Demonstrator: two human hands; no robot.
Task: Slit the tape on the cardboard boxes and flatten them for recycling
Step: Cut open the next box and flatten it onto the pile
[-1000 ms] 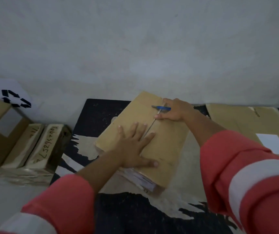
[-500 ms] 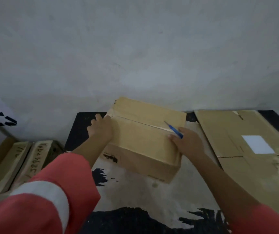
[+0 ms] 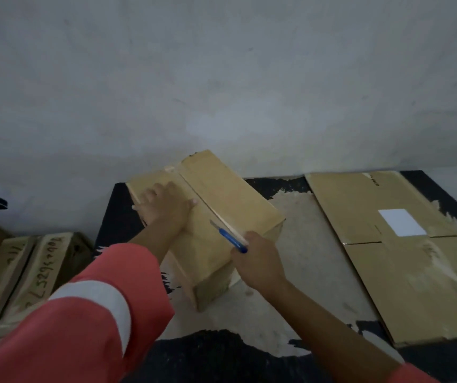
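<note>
Since half a second ago I have swung the cardboard box round on the table. Its taped seam, which ran left to right, now runs from the far edge down toward the near right. My left hand has left the far left corner and lies on the top, left of the seam, fingers straight and spread, palm pressing down, thumb tip beside the seam. My right hand has come to the seam's near end. Its fingers are curled round the blue cutter, whose blade points far and left, just left of the seam. I cannot tell whether the tip touches the cardboard. The box stands at the middle of the table with its far end near the wall. To the right lies a flattened box with a white label. On the left, off the table, sit marked boxes.
</note>
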